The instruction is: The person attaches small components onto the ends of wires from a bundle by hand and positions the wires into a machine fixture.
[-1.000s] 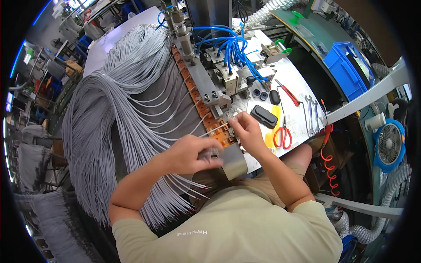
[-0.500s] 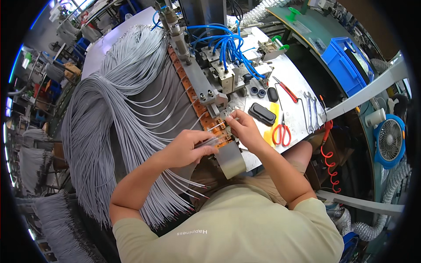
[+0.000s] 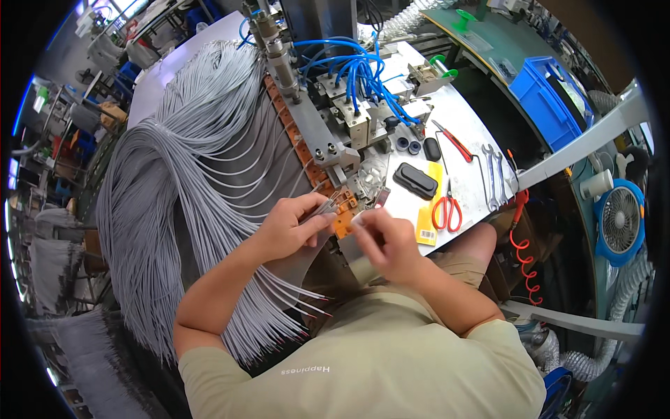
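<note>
My left hand [image 3: 299, 222] is closed around a few short grey cable ends [image 3: 322, 209], beside the near end of an orange-brown fixture strip [image 3: 343, 218]. My right hand [image 3: 388, 241] is closed, thumb and fingers curled together just right of the strip's near end. What its fingertips hold, if anything, cannot be made out. Several grey cables run into the strip from a large bundle of grey cables [image 3: 150, 181] at the left, whose near ends show reddish tips. Above the strip stands a metal press machine [image 3: 342, 162] with blue air tubes [image 3: 363, 66].
Right of the machine, a white tabletop holds red-handled scissors [image 3: 447, 213], a black case [image 3: 416, 180], a yellow packet [image 3: 427, 227], a red cutter knife [image 3: 455, 144] and wrenches [image 3: 493, 178]. Farther right are a blue bin [image 3: 548, 105], a fan [image 3: 620, 222] and a coiled red hose [image 3: 525, 262].
My right hand has drawn back from beside the machine toward me, uncovering small clear pieces there. My left hand has shifted slightly left and away from me, still gripping the cable ends.
</note>
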Demonstrator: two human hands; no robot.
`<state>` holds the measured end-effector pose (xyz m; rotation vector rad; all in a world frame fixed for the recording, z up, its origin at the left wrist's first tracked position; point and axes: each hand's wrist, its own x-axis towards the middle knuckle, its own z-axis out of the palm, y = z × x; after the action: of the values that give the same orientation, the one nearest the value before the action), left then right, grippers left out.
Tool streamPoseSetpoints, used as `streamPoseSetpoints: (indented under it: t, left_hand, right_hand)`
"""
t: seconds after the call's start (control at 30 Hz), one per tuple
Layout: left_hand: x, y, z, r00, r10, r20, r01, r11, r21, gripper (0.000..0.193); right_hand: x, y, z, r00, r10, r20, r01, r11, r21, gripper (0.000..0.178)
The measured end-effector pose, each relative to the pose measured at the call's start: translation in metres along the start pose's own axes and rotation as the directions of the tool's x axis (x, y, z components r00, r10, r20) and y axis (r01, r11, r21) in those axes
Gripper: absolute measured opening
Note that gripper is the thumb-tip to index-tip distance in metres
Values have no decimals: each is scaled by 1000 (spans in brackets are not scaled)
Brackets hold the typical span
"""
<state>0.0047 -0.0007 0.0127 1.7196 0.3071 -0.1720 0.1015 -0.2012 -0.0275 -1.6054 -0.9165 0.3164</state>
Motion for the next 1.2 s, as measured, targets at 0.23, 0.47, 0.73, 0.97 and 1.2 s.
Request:
streamPoseSetpoints:
  t: [0.23,0.47,0.73,0.97,1.2]
  left_hand:
    - [4,-12,4,978,196,-70,-181,966,183,12]
    - [-2,-11,7,929,319,-187,-245,909,337,13]
    - [-4,-11,6,929,293,-228,-227,935,274,15]
    - [-4,-8,9,950,252,-186,-192,937,292,13]
    - [-1,-9,4,970,242,-16,-233,947,223,12]
  right_hand:
    - [16,12,11,930,-367,-26,337,879,-337,15]
    - [11,2,16,974,-225,5,219,947,-234,17]
    - [12,1,19,975,-223,-15,214,950,-225,17]
    - [13,3,16,996,-82,41,88,985,-150,16]
    - [19,13,4,977,-64,201,79,995,-63,16]
